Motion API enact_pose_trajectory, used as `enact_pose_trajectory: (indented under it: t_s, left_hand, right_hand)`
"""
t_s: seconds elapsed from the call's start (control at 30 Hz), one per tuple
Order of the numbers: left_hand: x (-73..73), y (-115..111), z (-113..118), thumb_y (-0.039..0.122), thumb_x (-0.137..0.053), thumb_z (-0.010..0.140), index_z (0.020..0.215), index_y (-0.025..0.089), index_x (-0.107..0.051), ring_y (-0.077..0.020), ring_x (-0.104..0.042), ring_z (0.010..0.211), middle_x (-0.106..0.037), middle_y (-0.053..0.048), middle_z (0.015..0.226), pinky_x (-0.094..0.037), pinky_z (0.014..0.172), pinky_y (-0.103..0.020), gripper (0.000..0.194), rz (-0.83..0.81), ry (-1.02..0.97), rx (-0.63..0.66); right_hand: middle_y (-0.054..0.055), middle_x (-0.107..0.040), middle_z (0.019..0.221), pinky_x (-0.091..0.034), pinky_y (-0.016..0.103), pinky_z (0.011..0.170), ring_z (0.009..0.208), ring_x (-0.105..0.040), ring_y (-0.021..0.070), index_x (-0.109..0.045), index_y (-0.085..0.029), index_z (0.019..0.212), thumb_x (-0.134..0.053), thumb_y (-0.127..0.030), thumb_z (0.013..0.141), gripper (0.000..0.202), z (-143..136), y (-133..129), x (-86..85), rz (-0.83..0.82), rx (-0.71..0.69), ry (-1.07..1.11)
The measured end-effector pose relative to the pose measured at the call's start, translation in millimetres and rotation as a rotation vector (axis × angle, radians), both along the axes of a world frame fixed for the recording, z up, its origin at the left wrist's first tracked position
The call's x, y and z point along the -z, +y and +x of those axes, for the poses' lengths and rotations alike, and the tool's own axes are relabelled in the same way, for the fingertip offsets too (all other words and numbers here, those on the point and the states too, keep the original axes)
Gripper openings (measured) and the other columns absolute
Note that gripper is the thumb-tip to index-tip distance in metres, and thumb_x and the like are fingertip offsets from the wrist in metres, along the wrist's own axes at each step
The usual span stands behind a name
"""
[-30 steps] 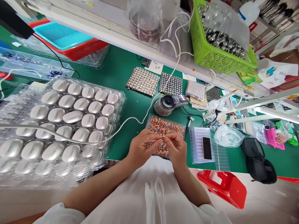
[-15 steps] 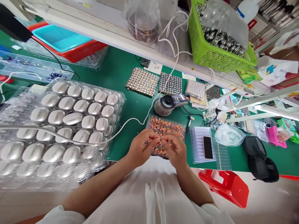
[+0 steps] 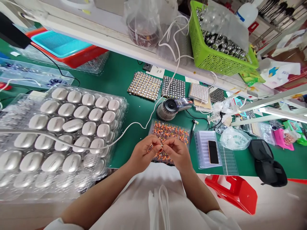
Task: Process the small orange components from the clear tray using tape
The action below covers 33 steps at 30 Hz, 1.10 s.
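My left hand (image 3: 145,154) and my right hand (image 3: 178,155) meet fingertip to fingertip over the near part of a clear tray (image 3: 151,127) of small orange parts (image 3: 165,130). Both are closed in a pinch around something tiny and pale between them, too small to name. Just behind the tray stands a round grey device (image 3: 167,109) with a black top. A white cable (image 3: 135,124) runs past the tray's left side.
Left, stacked clear trays hold silver-white oval cases (image 3: 73,125). Right, a phone (image 3: 213,152) lies on pale trays (image 3: 201,150), beside a black pouch (image 3: 261,150). Behind, a shelf edge (image 3: 96,41) carries a green basket (image 3: 216,64). A red stool (image 3: 240,195) stands below.
The view has shifted slightly. My hands remain pinched together over the orange parts, with only a slight change in finger position.
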<state>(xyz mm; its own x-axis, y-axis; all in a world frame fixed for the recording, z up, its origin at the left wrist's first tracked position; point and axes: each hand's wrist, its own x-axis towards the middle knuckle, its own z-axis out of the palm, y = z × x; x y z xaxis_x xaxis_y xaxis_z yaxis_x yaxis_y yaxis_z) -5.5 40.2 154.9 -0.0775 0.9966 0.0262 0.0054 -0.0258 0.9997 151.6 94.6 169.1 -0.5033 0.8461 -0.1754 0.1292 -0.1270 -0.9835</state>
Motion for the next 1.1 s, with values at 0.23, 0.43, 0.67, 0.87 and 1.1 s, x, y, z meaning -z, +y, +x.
enact_pose_trajectory:
  t_s: [0.23,0.43,0.67,0.87,1.1]
  left_hand:
    - [10.9,4,-11,0.033,-0.066,0.079,0.075,0.017,-0.055,-0.0126,-0.054,0.061,-0.056,0.002,0.067,-0.046,0.061,-0.027,0.020,-0.410,-0.549,0.358]
    - [37.4,-5,-6,0.031,-0.069,0.077,0.080,0.019,-0.049,-0.0121,-0.057,0.063,-0.059,0.003,0.070,-0.043,0.063,-0.025,0.024,-0.496,-0.611,0.229]
    - [64.8,1,4,0.046,-0.075,0.065,0.073,0.019,-0.047,-0.0122,-0.051,0.062,-0.051,0.005,0.066,-0.040,0.057,-0.023,0.039,-0.576,-0.255,-0.004]
    - [74.0,4,13,0.048,-0.076,0.061,0.072,0.019,-0.049,-0.0126,-0.050,0.061,-0.051,0.004,0.066,-0.040,0.056,-0.024,0.041,-0.542,-0.101,-0.008]
    - [76.2,12,1,0.047,-0.070,0.069,0.086,0.018,-0.055,-0.0163,-0.058,0.073,-0.059,0.001,0.077,-0.044,0.066,-0.027,0.037,-0.499,-0.158,0.009]
  right_hand:
    - [-0.005,-0.056,0.063,-0.033,0.017,0.041,0.044,-0.045,0.0055,-0.053,-0.020,0.086,-0.079,-0.031,0.068,0.035,4,9,29.4,-0.631,-0.244,0.358]
    - [-0.007,-0.058,0.063,-0.039,0.018,0.041,0.042,-0.051,0.0070,-0.055,-0.022,0.096,-0.081,-0.032,0.065,0.042,2,-4,62.2,-0.732,-0.216,0.432]
    - [0.003,-0.068,0.088,-0.049,0.026,0.073,0.082,-0.062,0.0148,-0.068,-0.017,0.086,-0.072,-0.041,0.072,0.028,10,-15,82.9,-0.418,0.024,0.136]
    - [0.002,-0.067,0.072,-0.045,0.024,0.065,0.067,-0.060,0.0136,-0.067,-0.016,0.078,-0.054,-0.042,0.082,0.030,71,7,107.2,-0.031,0.141,-0.508]
    - [0.001,-0.060,0.057,-0.036,0.023,0.055,0.056,-0.053,0.0143,-0.061,-0.016,0.061,-0.046,-0.036,0.083,0.034,111,40,146.3,0.076,0.224,-0.853]
